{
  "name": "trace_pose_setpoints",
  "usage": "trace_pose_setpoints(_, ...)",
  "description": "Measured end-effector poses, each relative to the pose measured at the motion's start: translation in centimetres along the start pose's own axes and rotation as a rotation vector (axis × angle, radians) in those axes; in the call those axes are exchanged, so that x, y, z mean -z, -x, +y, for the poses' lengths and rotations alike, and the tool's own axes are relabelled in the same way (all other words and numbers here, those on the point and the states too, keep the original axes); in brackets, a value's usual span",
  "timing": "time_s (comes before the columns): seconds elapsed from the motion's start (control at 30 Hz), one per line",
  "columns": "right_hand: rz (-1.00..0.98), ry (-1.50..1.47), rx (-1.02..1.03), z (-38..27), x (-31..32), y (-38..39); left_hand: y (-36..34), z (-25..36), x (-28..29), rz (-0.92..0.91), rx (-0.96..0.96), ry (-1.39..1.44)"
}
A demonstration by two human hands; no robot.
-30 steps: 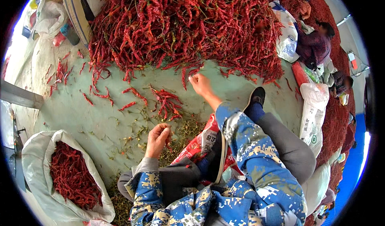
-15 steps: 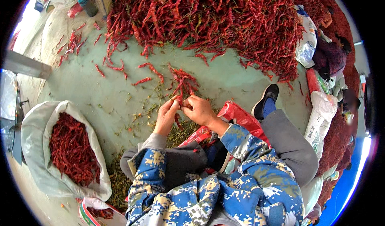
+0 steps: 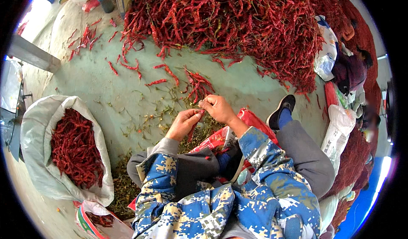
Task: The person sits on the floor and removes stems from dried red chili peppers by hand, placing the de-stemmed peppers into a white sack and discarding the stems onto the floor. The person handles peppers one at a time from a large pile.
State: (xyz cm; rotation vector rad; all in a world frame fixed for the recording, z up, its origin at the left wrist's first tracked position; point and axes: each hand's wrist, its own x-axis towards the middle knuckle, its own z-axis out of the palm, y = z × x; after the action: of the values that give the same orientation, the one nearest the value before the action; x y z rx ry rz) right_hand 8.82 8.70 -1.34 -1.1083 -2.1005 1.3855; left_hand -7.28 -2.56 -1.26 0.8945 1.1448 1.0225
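Observation:
My left hand (image 3: 183, 123) and my right hand (image 3: 218, 108) meet in front of me, both pinching one dried red chili (image 3: 199, 111) between their fingertips. A small bunch of loose red chilies (image 3: 198, 84) lies on the green floor just beyond the hands. Behind it rises a big heap of dried red chilies (image 3: 229, 22). Green stems and bits (image 3: 157, 116) are scattered on the floor under the hands. My blue camouflage sleeves come up from the lower edge.
A white sack (image 3: 42, 171) full of red chilies stands at my left. A red bag (image 3: 250, 120) lies under my right forearm. My right leg and black shoe (image 3: 281, 111) stretch to the right. Another person (image 3: 350, 71) sits at the far right among white bags.
My right hand has come back from the edge of the big heap with a chili and joined the left hand. The view has shifted so the heap sits higher.

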Motion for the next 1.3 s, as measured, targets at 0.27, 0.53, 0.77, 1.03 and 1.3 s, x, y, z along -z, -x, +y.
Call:
trace_pose_setpoints(0.27, 0.196, 0.604, 0.048, 1.5, 3.2, -12.5, -1.1, 0.1, 0.8, 0.134, 0.059, 0.308)
trace_pose_setpoints(0.53, -0.109, 0.650, -0.150, 2.5, 1.1, -17.7, -2.6, -1.2, 1.4, 0.324, -0.019, 0.475)
trace_pose_setpoints(0.77, -0.162, -0.419, -0.260, -0.9, 4.7, -6.8, -1.7, -0.2, 1.0, 0.227, 0.011, 0.452)
trace_pose_setpoints(1.03, -0.078, -0.042, 0.040, -2.7, 0.3, -1.3, -0.1, 1.6, 0.2, 0.074, 0.106, 0.276)
trace_pose_setpoints(1.3, 0.246, 0.275, 0.134, -0.1, -2.3, -15.1, -0.7, 1.2, 0.7, 0.299, 0.008, 0.540)
